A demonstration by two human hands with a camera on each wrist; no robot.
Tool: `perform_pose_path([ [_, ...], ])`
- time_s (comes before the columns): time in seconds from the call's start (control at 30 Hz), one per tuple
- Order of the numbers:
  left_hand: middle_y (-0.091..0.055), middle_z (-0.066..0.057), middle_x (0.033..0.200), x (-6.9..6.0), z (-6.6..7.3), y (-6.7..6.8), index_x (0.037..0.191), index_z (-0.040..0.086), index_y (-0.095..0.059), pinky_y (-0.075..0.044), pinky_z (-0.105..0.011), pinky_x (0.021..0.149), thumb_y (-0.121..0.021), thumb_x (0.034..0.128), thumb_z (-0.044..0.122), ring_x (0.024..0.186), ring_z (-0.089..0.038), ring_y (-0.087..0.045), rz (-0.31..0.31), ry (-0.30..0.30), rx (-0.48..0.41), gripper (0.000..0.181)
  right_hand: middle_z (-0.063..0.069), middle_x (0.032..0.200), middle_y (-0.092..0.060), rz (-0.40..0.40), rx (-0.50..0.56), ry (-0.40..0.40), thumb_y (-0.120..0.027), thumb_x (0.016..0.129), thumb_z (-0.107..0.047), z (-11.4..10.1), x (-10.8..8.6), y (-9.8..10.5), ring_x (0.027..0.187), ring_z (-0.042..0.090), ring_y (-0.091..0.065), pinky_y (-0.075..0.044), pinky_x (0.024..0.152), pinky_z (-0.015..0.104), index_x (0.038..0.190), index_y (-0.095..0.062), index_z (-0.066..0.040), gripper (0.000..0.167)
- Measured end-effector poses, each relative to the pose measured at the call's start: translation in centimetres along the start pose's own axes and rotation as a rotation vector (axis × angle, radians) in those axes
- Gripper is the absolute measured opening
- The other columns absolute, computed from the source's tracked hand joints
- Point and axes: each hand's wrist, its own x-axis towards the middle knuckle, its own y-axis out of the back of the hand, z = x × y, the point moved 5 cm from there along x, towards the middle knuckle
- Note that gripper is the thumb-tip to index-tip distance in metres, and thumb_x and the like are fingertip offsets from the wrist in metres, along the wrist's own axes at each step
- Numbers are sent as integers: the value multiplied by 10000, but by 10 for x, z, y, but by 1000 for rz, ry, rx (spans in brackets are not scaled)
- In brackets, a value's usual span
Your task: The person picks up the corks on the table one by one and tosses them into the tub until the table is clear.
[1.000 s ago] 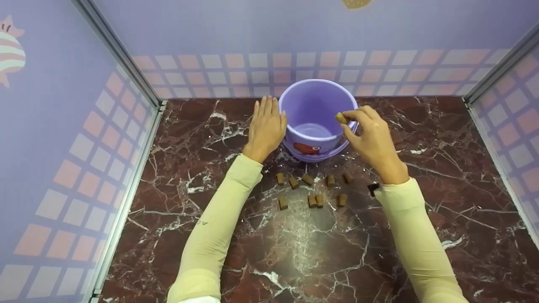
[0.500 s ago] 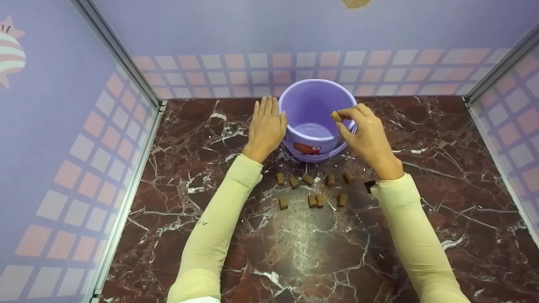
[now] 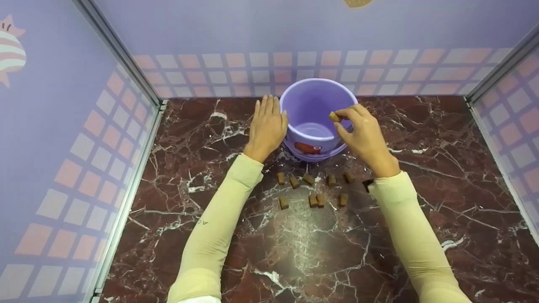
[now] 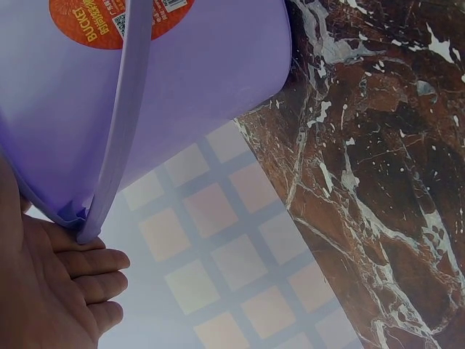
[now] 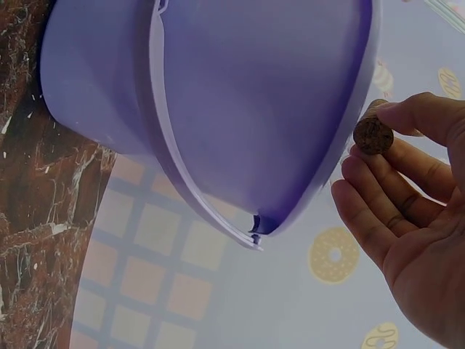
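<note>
A purple bucket (image 3: 311, 145) stands upright near the back wall, its handle (image 4: 125, 123) lowered against the front. Flat along its left side, my left hand (image 3: 267, 128) touches the rim with straight fingers; the left wrist view shows the fingers (image 4: 94, 276) beside the handle's joint. My right hand (image 3: 364, 132) pinches a cork (image 5: 374, 134) between thumb and forefinger, above the bucket's right rim. In front of the bucket, several more corks lie in two loose rows, among them a cork (image 3: 284, 203) at the left and a cork (image 3: 343, 200) at the right.
Dark red marbled tabletop (image 3: 311, 261) spreads under everything. A purple back wall (image 3: 236, 33) with pink and white squares rises right behind the bucket. Side panels (image 3: 54, 126) close off the left and right.
My right hand has moved slightly left with the cork, further over the bucket's mouth. The left hand, the bucket and the corks on the table stay in place.
</note>
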Motion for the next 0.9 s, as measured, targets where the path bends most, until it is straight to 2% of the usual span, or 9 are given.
perform_pose_path([
  [0.43,-293,-243,1692,1,0,-1,1625,-76,-302,-59,-463,1321,-233,1156,335,1599,-369,-209,-2,3,-2,628,224,1108,-706,-25,22,-60,-788,933,-1,5,2,-8,1016,372,-680,-573,952,484,1139,-738,95,233],
  [0.9,-309,-247,1684,0,0,-1,1620,-80,-313,-56,-465,1321,-252,1156,320,1601,-360,-205,9,-1,1,615,210,1064,-700,-22,27,-33,-788,930,8,5,5,-16,982,362,-689,-570,940,471,1122,-747,82,210],
])
